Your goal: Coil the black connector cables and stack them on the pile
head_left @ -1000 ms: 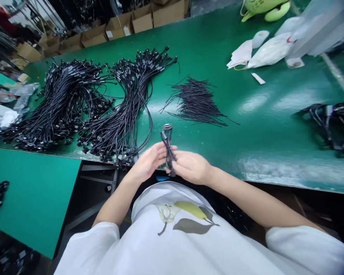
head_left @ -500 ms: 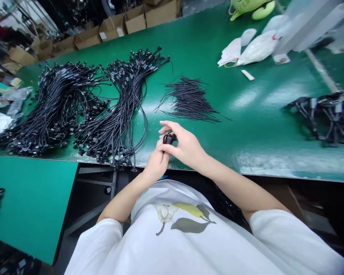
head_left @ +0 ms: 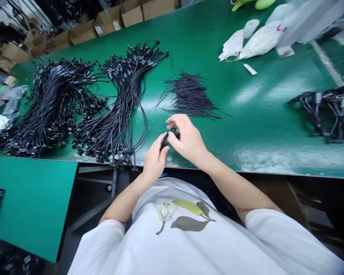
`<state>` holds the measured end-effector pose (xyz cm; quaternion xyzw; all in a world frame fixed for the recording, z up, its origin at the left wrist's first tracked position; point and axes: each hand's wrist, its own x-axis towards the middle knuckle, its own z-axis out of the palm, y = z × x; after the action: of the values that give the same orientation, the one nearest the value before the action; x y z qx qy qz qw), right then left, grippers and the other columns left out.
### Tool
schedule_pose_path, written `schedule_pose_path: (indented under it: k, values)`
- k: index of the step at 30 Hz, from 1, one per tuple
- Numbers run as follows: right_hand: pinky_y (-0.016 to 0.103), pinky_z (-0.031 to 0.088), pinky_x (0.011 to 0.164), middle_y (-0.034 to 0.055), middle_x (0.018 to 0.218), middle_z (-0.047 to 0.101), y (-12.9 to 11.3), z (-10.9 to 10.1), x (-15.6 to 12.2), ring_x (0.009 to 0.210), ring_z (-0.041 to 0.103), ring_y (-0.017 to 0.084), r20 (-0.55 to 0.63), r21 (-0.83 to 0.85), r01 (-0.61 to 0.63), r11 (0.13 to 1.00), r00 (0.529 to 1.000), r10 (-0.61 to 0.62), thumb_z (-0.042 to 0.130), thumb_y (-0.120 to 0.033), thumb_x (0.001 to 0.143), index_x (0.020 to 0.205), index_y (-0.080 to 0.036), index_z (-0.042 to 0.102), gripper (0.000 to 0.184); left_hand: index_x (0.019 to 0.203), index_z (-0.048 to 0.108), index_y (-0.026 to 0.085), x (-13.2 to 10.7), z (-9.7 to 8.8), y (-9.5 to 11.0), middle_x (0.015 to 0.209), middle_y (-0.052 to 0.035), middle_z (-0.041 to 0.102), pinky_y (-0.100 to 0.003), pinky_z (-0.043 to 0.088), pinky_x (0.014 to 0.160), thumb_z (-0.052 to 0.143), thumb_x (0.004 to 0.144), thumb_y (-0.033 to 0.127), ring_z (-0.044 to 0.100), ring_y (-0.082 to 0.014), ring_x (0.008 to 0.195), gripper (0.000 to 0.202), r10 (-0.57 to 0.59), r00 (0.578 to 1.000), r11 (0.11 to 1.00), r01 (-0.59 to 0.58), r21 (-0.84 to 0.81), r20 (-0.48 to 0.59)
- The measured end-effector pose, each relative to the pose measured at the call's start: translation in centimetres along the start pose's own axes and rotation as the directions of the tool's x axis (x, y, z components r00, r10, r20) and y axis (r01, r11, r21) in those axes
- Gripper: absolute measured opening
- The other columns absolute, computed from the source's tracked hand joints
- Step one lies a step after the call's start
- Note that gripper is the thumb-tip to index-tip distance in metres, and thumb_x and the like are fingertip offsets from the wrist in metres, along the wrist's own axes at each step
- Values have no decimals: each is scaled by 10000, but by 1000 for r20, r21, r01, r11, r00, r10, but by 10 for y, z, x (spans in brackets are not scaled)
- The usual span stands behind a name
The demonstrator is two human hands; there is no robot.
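Note:
Both hands meet over the near edge of the green table (head_left: 260,126), holding a small folded black cable (head_left: 166,138) between them. My left hand (head_left: 154,160) grips the cable bundle from below with its fingers closed. My right hand (head_left: 187,139) comes from the right and pinches the top of the bundle, its fingers curled round it. Most of the cable is hidden inside the two hands. Just beyond the hands lies a loose pile of thin black ties (head_left: 190,97).
Two big heaps of black cables (head_left: 57,103) (head_left: 123,99) cover the table's left part. More bundled cables (head_left: 329,110) lie at the right. White bags (head_left: 258,40) sit at the back, cardboard boxes (head_left: 109,23) behind the table. A lower green surface (head_left: 25,202) is at left.
The hands moved forward from near my body to over the table edge. The cable, which stood up long between the hands, is now folded down small inside them. The right hand came over its top.

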<state>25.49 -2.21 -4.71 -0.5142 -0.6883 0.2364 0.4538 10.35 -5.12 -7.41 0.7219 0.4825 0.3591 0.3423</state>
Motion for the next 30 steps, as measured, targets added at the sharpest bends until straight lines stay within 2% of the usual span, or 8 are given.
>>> schedule_pose_path:
  k: [3,5,13,19,22,25,28,30]
  values:
    - [308,474,786,38,928,675,2,1,6,832,620,175,82,-40,-81,996,993,84,464,-171,831,927,-192,615,180,1384,458,214,5,1,-6,1355,-120,572,-363,414,1067,393,988,361,522,-218,1274,428,62,997,994,-58,90,-51]
    - [310,468,816,41,952,675,2,6,7,873,618,175,44,-8,-73,997,996,73,431,-145,824,946,-188,615,224,1404,434,216,7,2,-10,1348,-124,573,-363,423,1051,375,994,367,535,-217,1253,441,68,995,992,-60,114,-69]
    - [312,492,894,26,1000,680,8,26,12,949,645,164,13,397,-181,900,981,191,475,-116,728,999,-184,607,310,1428,403,160,12,2,-13,1201,-169,621,-355,453,960,311,1007,372,600,-229,1093,480,104,990,947,-70,314,-93]
    - [303,500,900,25,1025,709,15,27,10,965,668,160,-77,201,-80,976,992,97,449,-124,830,1059,-196,657,318,1397,434,175,13,0,-16,1258,-162,601,-362,442,987,312,1003,397,575,-241,1173,469,39,996,967,-18,256,-75]
    - [302,504,890,34,1019,714,19,29,9,962,668,164,-95,90,-29,996,995,38,421,-128,865,1019,-190,682,309,1357,474,177,10,0,-20,1262,-153,598,-364,446,985,343,990,428,569,-244,1178,463,-21,999,986,27,165,-35]
    - [300,506,880,34,1006,713,24,30,10,942,663,162,-59,85,-42,995,997,48,424,-125,862,998,-187,684,300,1311,496,198,6,-1,-21,1018,-90,647,-301,511,783,409,963,480,633,-183,888,456,-197,980,979,195,-66,-29]
    - [297,509,863,43,1022,694,27,27,12,930,650,153,37,210,10,978,999,-18,431,-138,869,1006,-181,670,278,1220,527,202,4,-5,-18,679,35,484,-181,367,467,478,922,530,433,-73,502,446,-398,914,830,396,-392,80]
    - [302,511,862,53,1048,675,27,23,13,952,638,156,88,314,85,945,989,-118,464,-218,906,1082,-186,645,255,1109,565,189,4,-8,-13,618,74,360,-149,231,401,539,886,537,280,-37,433,414,-423,883,693,460,-554,205]
